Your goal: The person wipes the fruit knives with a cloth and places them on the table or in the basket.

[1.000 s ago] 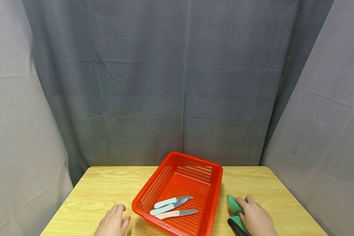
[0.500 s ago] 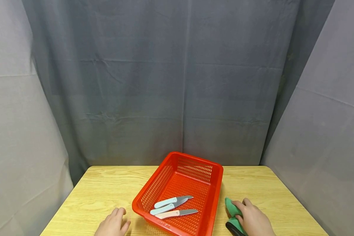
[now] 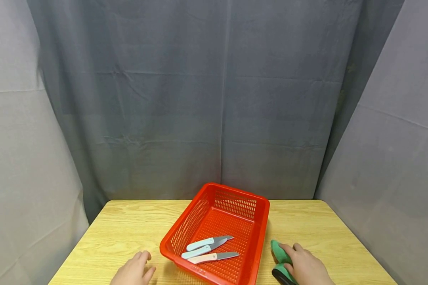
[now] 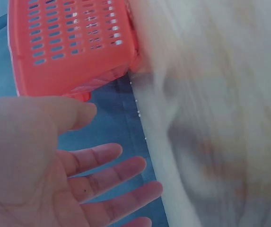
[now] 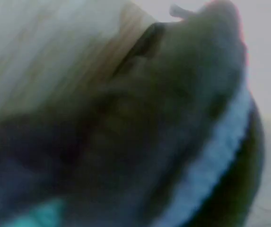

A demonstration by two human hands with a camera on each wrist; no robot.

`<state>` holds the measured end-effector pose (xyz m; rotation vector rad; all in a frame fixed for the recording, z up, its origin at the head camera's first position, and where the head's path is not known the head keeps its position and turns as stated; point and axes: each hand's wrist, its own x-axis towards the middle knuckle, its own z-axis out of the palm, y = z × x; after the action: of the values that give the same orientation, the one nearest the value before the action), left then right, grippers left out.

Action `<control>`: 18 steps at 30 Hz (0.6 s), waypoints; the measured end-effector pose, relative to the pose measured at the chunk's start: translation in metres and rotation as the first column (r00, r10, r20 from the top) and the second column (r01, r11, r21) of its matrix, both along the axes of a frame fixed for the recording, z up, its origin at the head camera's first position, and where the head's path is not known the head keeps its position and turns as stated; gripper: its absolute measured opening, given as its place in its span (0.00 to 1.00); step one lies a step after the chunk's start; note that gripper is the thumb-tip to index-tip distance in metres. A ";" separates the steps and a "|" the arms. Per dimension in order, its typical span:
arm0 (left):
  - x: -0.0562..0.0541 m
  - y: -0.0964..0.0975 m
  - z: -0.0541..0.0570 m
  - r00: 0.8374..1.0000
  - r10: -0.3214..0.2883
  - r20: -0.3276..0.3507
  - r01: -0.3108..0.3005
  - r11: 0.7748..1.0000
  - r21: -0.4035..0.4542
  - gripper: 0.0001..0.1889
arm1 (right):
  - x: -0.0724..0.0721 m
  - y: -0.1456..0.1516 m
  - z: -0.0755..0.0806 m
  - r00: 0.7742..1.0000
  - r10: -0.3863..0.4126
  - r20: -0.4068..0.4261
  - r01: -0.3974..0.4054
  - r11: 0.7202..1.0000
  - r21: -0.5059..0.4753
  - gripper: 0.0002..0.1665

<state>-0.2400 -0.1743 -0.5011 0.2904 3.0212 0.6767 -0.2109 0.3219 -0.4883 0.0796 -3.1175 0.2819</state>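
My right hand [image 3: 308,267] grips a folded green cloth [image 3: 279,253] with a black edge, low over the right side of the table. In the right wrist view the cloth is dark and badly blurred, with a pale ribbed strip [image 5: 215,158] along it. To the left of the basket, my left hand [image 3: 130,272] holds nothing, its fingers [image 4: 111,172] spread and relaxed. Between the hands stands a red plastic basket [image 3: 259,233] with slotted walls. Three small knives lie in its near half: two with pale mint handles [image 3: 199,244] and one with a pale pink handle [image 3: 202,259].
The wooden table [image 3: 142,221] has rounded far corners. Behind it hangs a grey curtain [image 3: 164,118], with a pale cloth panel on the left [image 3: 21,158] and another on the right [image 3: 388,158].
My right hand has shifted slightly left with the green cloth, and the black edge has swung a little. My left hand has drawn slightly left. The basket and knives have stayed put.
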 end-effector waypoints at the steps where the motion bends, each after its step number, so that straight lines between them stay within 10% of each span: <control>1: 0.000 0.000 0.002 1.000 0.009 0.005 -0.009 1.000 -0.002 0.15 | -0.001 0.001 0.000 1.000 -0.004 0.008 0.004 1.000 -0.003 0.35; 7: 0.006 0.000 0.021 0.996 0.046 -0.082 -0.047 0.999 -0.017 0.12 | -0.001 0.005 0.009 1.000 -0.007 0.023 0.007 1.000 -0.009 0.35; 12: 0.013 0.003 0.039 0.974 0.042 -0.224 -0.042 0.999 0.004 0.09 | 0.003 0.001 0.025 0.987 -0.008 -0.158 0.006 1.000 -0.015 0.26; 18: 0.021 0.015 0.057 0.906 0.042 -0.421 -0.019 0.998 0.058 0.08 | 0.006 -0.011 0.043 0.828 0.005 -0.560 -0.037 0.998 -0.045 0.13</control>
<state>-0.2189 -0.1590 -0.4442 0.4469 3.4271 0.7890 -0.2054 0.3109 -0.4449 0.1635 -2.5193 0.2807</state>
